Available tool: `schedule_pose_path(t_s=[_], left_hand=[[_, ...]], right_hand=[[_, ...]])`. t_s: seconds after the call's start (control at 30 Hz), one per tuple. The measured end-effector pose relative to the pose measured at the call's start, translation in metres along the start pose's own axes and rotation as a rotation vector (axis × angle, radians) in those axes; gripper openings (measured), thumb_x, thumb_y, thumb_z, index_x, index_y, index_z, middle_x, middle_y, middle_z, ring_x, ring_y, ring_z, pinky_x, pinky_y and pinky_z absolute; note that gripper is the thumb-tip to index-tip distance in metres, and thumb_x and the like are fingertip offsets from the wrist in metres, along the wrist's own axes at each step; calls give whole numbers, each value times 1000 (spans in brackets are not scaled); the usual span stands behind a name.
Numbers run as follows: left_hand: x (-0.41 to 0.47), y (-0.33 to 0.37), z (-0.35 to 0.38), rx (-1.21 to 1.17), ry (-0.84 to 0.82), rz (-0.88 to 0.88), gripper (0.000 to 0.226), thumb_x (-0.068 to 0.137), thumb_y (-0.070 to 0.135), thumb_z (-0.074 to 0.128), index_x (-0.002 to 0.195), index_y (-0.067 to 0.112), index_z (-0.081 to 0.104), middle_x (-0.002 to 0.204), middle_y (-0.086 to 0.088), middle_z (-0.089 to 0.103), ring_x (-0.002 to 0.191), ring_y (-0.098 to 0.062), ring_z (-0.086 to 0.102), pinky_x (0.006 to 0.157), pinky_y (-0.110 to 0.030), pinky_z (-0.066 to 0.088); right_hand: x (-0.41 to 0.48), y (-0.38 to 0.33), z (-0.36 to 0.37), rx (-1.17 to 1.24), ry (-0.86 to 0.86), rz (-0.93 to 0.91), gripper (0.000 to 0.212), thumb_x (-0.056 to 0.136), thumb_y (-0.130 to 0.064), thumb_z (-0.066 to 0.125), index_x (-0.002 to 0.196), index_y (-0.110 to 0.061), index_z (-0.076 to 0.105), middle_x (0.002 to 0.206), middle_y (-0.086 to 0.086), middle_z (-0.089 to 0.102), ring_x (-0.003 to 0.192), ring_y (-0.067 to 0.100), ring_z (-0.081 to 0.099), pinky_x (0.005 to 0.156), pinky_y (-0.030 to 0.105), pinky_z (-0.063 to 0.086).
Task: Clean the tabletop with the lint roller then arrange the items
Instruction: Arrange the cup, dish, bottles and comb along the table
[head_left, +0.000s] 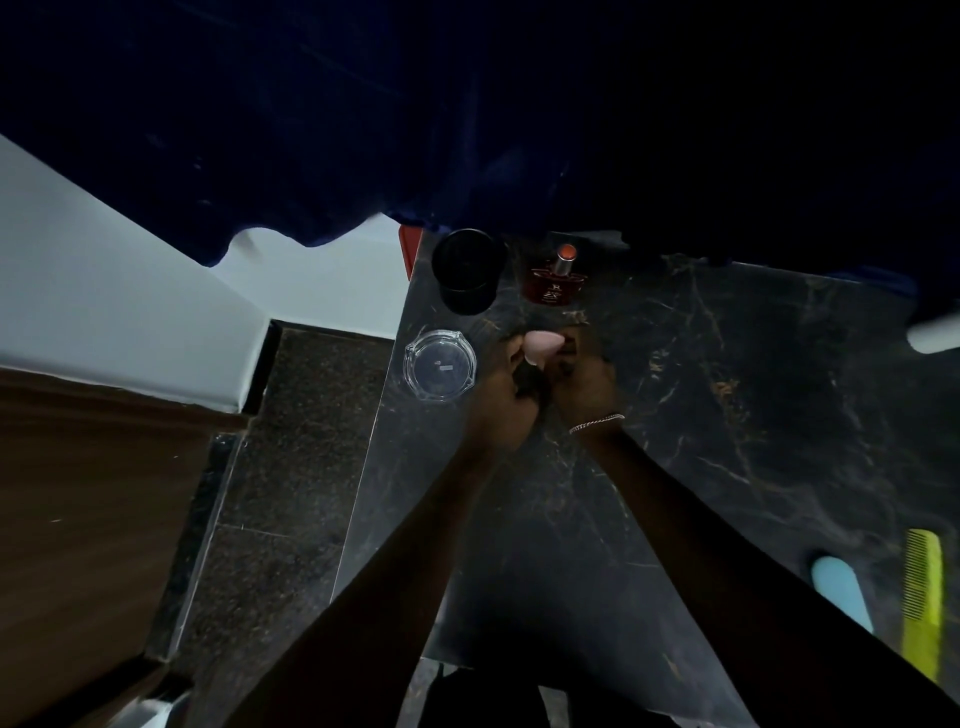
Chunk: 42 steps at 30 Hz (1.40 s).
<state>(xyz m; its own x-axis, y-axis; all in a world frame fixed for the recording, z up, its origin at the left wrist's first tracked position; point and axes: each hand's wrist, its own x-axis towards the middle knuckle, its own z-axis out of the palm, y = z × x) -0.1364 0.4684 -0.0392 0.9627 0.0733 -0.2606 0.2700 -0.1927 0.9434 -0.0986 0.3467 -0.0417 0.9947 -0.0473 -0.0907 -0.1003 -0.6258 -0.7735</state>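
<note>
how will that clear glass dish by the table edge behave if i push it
The glass dish looks thick-walled, so probably heavy for its size and breakable. It is low and wide, so tipping seems unlikely. It may slide on the polished tabletop, whose left edge is close.

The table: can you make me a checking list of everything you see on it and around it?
Surface: black marble tabletop, dim light.
Job's things: pink makeup sponge, glass ashtray, black cup, red perfume bottle, yellow comb, blue object; lint roller not clearly seen.
Clutter: white object at right edge.
Hands: left hand and right hand together hold the sponge.
Cables: nothing seen.
Surroundings: dark blue curtain, speckled floor.
</note>
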Motion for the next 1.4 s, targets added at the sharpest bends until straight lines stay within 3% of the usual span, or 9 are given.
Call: schedule_pose_path(t_s=[0.2, 0.3, 0.43, 0.6, 0.7, 0.8, 0.93, 1.1, 1.4], left_hand=[[-1, 1, -2, 35, 6, 28, 59, 87, 10, 59, 145, 10, 50, 141, -4, 64, 134, -17, 60, 116, -48, 46], [-4, 2, -2, 45, -3, 21, 61, 90, 18, 63, 149, 12, 47, 146, -4, 60, 137, -20, 57, 117, -49, 44], [-17, 6, -3, -10, -10, -45, 75, 78, 43, 66, 147, 29, 42, 140, 37, 53, 135, 6, 52, 119, -44, 42], [-57, -3, 3, 4, -25, -107, 84, 79, 32, 69, 155, 28, 34, 130, 59, 41, 123, 31, 43, 111, -19, 43], [-86, -9, 21, -21, -1, -154, 79, 89, 1, 71, 157, 19, 35, 142, 34, 46, 119, 31, 45, 102, -6, 43], [-114, -10, 45, -34, -18, -194, 76, 91, -5, 68, 157, 17, 36, 142, 27, 47, 129, 11, 50, 99, -4, 43], [-144, -11, 84, 32, -77, -205, 76, 90, -5, 70, 157, 14, 38, 148, 12, 49, 135, -3, 51, 104, -10, 43], [-169, -1, 140, 132, -187, -221, 72, 92, -1, 69, 156, 14, 40, 154, -2, 51, 139, -14, 52, 111, -25, 45], [-185, 34, 255, 217, -326, -310, 51, 99, 18, 65, 148, 15, 50, 134, -4, 65, 111, -13, 63, 97, -24, 48]], right_hand=[[0, 2, 0, 21, -54, 9, 44, 85, -3, 66, 126, -10, 53, 112, 9, 71, 92, 8, 61, 76, -10, 36], [-2, 1, -4, 69, -95, 39, 47, 85, -5, 65, 130, -13, 52, 114, 7, 71, 97, 17, 70, 91, 31, 56], [-12, 8, -13, 57, -99, 29, 66, 84, -9, 67, 144, -21, 41, 132, 3, 63, 108, 10, 62, 99, 33, 50], [-50, 27, -40, 22, -82, -26, 68, 85, -15, 70, 146, -13, 38, 137, 5, 58, 117, 18, 62, 99, 31, 50], [-79, 39, -57, -15, -35, -53, 63, 85, -18, 68, 142, -10, 42, 137, 8, 58, 122, 21, 60, 105, 31, 46], [-112, 53, -78, -35, -7, -74, 58, 85, -22, 66, 139, -12, 47, 138, 5, 56, 123, 17, 57, 106, 29, 45], [-156, 71, -113, -9, -6, -95, 61, 85, -14, 70, 137, -26, 40, 133, 7, 58, 113, 23, 64, 98, 27, 51], [-195, 114, -166, -72, 27, 26, 61, 84, -16, 72, 139, -13, 45, 133, 10, 57, 103, 19, 65, 89, 22, 49], [-220, 184, -263, -274, 99, 310, 52, 82, -18, 73, 129, -6, 55, 125, 18, 60, 106, 38, 63, 84, 36, 51]])
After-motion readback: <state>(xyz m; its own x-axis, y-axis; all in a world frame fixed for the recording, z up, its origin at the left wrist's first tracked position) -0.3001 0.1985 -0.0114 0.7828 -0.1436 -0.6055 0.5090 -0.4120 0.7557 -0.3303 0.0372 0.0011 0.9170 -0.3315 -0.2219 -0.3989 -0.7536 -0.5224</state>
